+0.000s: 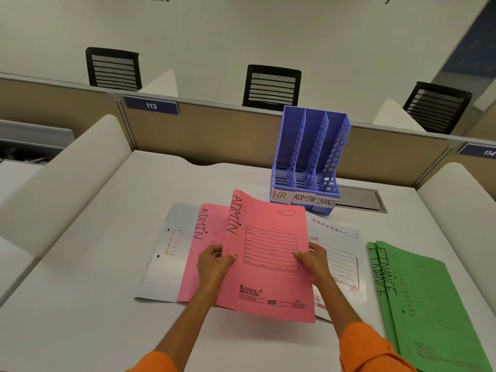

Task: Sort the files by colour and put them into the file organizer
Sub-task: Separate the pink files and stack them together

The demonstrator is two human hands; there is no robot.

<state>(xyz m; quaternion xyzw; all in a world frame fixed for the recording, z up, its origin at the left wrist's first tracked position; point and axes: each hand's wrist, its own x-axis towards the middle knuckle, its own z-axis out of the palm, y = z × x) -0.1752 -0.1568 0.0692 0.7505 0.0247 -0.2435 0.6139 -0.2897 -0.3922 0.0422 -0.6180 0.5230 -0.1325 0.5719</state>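
Observation:
A pink file marked ADMIN (271,237) is lifted off the desk, tilted up at its far end. My left hand (214,260) grips its left edge and my right hand (312,257) grips its right edge. A second pink ADMIN file (204,245) lies flat beneath it to the left. Two white files lie under them, one at the left (163,259) and one at the right (341,253). Green FINANCE files (418,296) are stacked at the right. The blue file organizer (308,157), labelled HR, ADMIN and FINANCE, stands behind with its three slots holding nothing.
The white desk (94,277) is bounded by white padded side dividers (67,178) and a tan back partition (214,132). A grey cable hatch (359,198) sits right of the organizer. Black mesh chairs (271,87) stand beyond the partition.

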